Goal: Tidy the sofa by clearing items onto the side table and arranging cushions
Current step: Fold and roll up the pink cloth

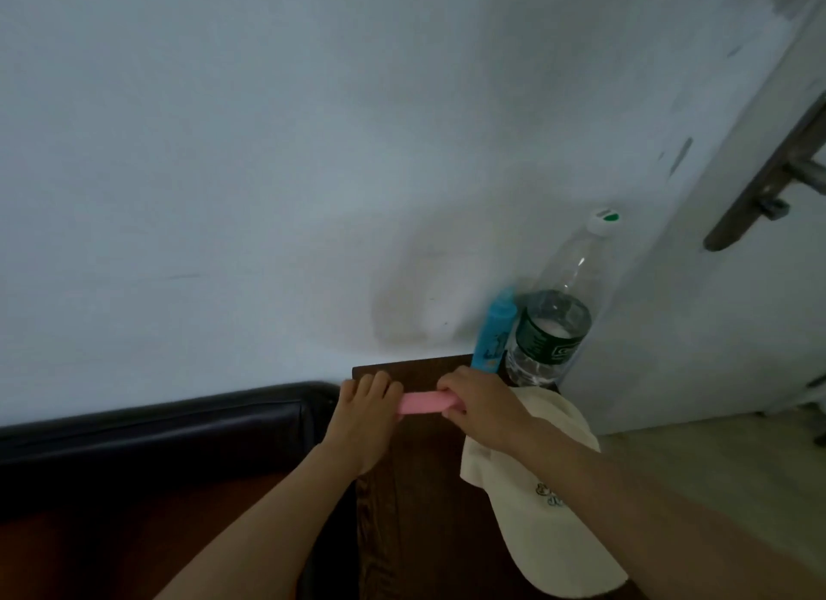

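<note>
Item: pink bar (422,403), slim and oblong, kind not identifiable.
Position: held between both hands above the far end of the surface (415,488), next to the sofa (147,425) arm.
Long axis: runs left to right, from one set of fingers to the other, roughly level.
Left hand (363,425): fingers curled over the bar's left end, pinching it.
Right hand (480,405): fingers wrapped round the bar's right end; thumb hidden.
Nearer hand: neither, each has an end; the bar's middle shows bare between them.
Key relation: surface lies directly below the fingers, so setting down looks like a short lowering.
Beyond right fingers: blue tube (494,331), then bottle (552,327) upright by the wall.
Under right wrist: cream cap (545,532), overhanging the surface's right edge.
Writing: bottle label green with white marks, unreadable; cap has small green embroidery, unreadable; tube print too blurred.
Risk, judged: bottle and tube stand close; little bare room there.
</note>
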Action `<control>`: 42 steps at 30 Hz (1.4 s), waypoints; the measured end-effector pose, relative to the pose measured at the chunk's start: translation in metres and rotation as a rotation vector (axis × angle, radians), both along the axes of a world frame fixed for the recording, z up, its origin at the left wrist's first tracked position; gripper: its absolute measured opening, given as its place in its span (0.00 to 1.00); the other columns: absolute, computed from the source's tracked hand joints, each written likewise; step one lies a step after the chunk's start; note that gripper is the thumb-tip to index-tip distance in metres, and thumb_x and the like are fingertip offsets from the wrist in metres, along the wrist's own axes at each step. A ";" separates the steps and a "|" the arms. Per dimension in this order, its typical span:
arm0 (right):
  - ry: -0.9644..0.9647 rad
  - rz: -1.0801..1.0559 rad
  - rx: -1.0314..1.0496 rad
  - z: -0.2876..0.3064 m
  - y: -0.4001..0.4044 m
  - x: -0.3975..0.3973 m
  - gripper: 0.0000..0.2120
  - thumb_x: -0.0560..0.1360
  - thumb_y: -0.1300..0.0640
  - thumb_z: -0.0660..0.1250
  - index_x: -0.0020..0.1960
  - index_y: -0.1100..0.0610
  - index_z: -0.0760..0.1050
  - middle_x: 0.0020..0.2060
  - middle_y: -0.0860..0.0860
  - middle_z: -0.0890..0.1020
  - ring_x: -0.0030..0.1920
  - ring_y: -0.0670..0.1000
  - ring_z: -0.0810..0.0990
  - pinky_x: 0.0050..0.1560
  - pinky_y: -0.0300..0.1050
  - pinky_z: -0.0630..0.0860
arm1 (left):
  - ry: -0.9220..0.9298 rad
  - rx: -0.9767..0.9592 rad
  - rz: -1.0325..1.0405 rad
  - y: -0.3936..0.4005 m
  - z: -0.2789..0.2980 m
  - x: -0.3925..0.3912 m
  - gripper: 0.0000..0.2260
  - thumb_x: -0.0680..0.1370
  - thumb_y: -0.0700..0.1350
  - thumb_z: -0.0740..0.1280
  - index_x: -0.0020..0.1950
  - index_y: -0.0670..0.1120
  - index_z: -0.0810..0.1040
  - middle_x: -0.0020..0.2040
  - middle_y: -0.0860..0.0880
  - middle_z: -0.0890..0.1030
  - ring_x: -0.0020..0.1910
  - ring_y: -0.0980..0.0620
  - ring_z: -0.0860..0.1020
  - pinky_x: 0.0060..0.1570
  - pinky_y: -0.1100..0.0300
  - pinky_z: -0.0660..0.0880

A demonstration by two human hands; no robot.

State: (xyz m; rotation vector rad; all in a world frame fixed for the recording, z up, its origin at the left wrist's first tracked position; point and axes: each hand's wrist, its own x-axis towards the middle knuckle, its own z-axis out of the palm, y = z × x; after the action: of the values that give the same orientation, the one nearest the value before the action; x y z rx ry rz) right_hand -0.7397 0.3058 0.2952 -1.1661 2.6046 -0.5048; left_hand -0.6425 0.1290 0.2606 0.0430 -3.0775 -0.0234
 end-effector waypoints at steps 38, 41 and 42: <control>0.491 -0.114 0.042 -0.099 -0.053 -0.058 0.21 0.57 0.64 0.80 0.48 0.64 0.80 0.46 0.60 0.81 0.45 0.59 0.82 0.43 0.53 0.82 | 0.396 0.156 0.102 -0.014 -0.084 -0.086 0.02 0.72 0.41 0.71 0.44 0.44 0.80 0.45 0.45 0.81 0.44 0.44 0.78 0.40 0.53 0.74; 0.501 -0.116 0.020 -0.099 -0.052 -0.058 0.21 0.58 0.65 0.79 0.49 0.64 0.80 0.47 0.60 0.81 0.46 0.59 0.82 0.45 0.52 0.82 | 0.408 0.136 0.053 -0.019 -0.083 -0.082 0.02 0.72 0.40 0.71 0.44 0.44 0.80 0.45 0.45 0.80 0.44 0.44 0.77 0.41 0.52 0.72; 0.507 -0.115 0.019 -0.099 -0.051 -0.057 0.21 0.58 0.65 0.79 0.49 0.64 0.80 0.48 0.60 0.81 0.47 0.59 0.82 0.46 0.52 0.82 | 0.399 0.128 0.038 -0.021 -0.082 -0.079 0.04 0.71 0.38 0.73 0.44 0.44 0.80 0.44 0.45 0.80 0.44 0.44 0.77 0.41 0.52 0.73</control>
State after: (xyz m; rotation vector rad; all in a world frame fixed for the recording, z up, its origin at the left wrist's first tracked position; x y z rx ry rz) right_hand -0.7965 0.2550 0.1963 -1.2791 3.1066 -0.2216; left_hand -0.7218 0.1084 0.1788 0.0915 -2.6715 -0.2011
